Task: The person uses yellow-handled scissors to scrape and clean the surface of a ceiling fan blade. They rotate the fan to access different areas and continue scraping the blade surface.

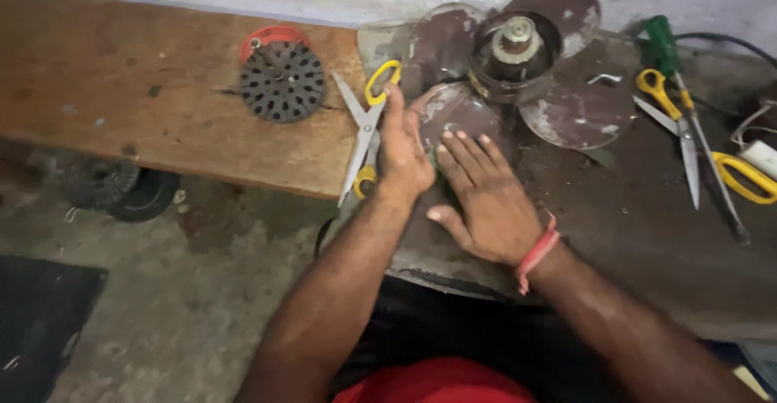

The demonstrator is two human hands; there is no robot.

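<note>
A dusty fan with dark translucent blades (576, 112) and a metal hub (515, 47) lies on the grey work surface (647, 225). My left hand (402, 144) stands on edge, fingers straight, against the left side of the nearest blade (453, 112). My right hand (486, 197) lies flat, palm down, fingers spread over that blade's near edge, with a red thread band on its wrist. Something greenish shows between the two hands; I cannot tell what it is. Yellow-handled scissors (364, 132) lie just left of my left hand.
A black perforated disc with a red rim (281, 79) sits on the wooden bench (121, 87). At the right lie more yellow-handled scissors (676, 116), a green-handled screwdriver (665, 47) and cables. Round black parts (121, 188) rest on the concrete floor below.
</note>
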